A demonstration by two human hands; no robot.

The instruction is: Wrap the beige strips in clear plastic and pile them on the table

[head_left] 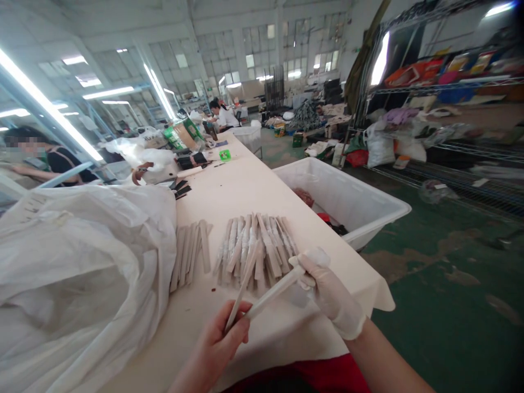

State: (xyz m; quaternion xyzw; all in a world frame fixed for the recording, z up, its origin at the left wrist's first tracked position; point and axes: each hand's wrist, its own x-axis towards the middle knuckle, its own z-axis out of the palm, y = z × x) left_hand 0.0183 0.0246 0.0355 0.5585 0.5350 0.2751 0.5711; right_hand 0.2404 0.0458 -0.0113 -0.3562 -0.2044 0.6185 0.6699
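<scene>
My bare left hand is closed on the near ends of two pale strips, one pointing up toward the pile and the other slanting right. My right hand, in a whitish glove, pinches the far end of the slanting pale strip, with some white, filmy material at its fingertips. Beyond both hands lies a pile of pale strips, several with clear or white wrapping round them. Left of it, a smaller row of plain strips rests on the table.
A large white sack covers the table's left side. Past the right edge stands a white bin with dark and red items. Wire shelves stand at right. One person is at left, another farther back.
</scene>
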